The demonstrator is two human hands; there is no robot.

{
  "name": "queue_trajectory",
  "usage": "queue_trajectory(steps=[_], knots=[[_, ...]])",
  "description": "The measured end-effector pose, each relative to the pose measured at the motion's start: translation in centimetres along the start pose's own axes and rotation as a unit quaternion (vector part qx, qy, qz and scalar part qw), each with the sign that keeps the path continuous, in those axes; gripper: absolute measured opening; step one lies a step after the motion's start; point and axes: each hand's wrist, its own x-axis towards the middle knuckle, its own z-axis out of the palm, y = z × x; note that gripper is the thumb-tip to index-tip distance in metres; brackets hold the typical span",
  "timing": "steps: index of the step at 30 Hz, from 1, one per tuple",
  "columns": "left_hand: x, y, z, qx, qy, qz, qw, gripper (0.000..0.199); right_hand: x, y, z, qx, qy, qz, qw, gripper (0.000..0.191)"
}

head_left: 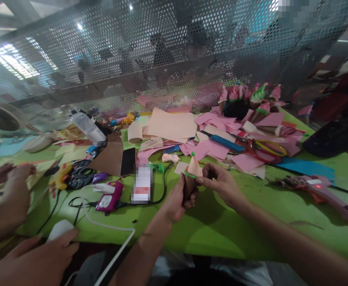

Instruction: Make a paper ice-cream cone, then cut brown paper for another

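Observation:
A small craft ice-cream cone [193, 169] stands upright between my hands, with a brown cone, a pale peach swirl, a green band and a green tip. My left hand [179, 198] is wrapped round the brown lower part. On the right side, the thumb and fingers of my right hand [217, 178] pinch the edge of the swirl near the green band. Part of the cone is hidden behind my left fingers. Lying behind it are a small pale square [181, 168] and a crumpled peach piece [170, 157].
Pink sheets [215, 149], scissors [263, 150] and a blue-handled tool [225, 142] lie behind my hands. To the right rests a pink glue gun [319, 190] with a lit red light. On the left are a phone [128, 161], a magenta power strip [110, 196] and other people's hands [39, 258].

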Motion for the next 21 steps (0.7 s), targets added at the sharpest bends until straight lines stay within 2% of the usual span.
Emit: queue_trajectory(steps=[5,11,15,21], knots=[[0.21,-0.15,-0.21,0.004,0.047,0.055,0.997,0.069,0.14,-0.21,-0.50,-0.036,0.028,-0.011,0.999,0.047],[0.05,0.35,-0.27,-0.024,0.027,0.043,0.998,0.059,0.06,-0.51,-0.67,-0.041,0.040,-0.048,0.997,0.038],[0.34,0.28,-0.40,-0.011,0.017,0.032,0.999,0.063,-0.18,-0.82,-0.39,-0.068,0.055,-0.100,0.991,0.034],[0.47,-0.28,-0.30,0.011,0.025,0.024,0.999,0.069,0.02,0.01,-0.24,-0.049,0.030,-0.072,0.996,0.036]])
